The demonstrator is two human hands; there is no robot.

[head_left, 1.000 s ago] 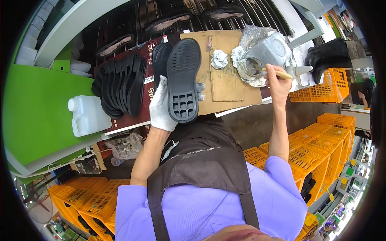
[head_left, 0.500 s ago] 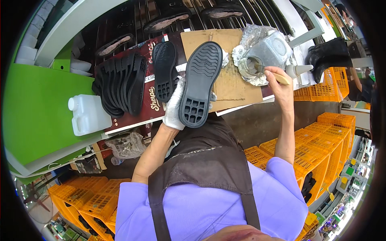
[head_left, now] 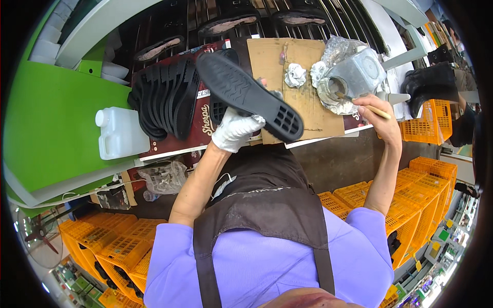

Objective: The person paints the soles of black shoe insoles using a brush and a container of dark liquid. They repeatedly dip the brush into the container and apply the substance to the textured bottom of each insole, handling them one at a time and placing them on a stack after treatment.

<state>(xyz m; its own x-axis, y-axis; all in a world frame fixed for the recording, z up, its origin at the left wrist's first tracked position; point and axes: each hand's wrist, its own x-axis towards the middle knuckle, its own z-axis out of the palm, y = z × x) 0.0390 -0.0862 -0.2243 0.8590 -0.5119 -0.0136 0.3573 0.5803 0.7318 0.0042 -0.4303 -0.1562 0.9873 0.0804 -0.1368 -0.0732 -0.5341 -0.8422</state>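
Observation:
A black shoe sole (head_left: 246,95) is gripped by my left hand (head_left: 237,129), which wears a white glove. The sole slants from upper left to lower right, its waffle-patterned heel pointing down and right. My bare right hand (head_left: 379,117) is closed around the light wooden handle of a brush (head_left: 371,108). The brush's bristle end is at the mouth of a clear jar (head_left: 335,86), lying tilted among crumpled plastic. Several black soles (head_left: 169,97) stand in a row left of my left hand. Part of another sole lies beneath the one I hold.
A brown cardboard sheet (head_left: 308,110) covers the bench ahead, with a crumpled white wad (head_left: 295,76) on it. On the left stands a white plastic jug (head_left: 122,132). Black boots (head_left: 228,25) lie on the rack behind. Orange crates (head_left: 411,197) are stacked at the right.
The sole has turned from nearly upright to slanted, its toe now upper left. My right hand has shifted right and down a little, still holding the brush at the jar.

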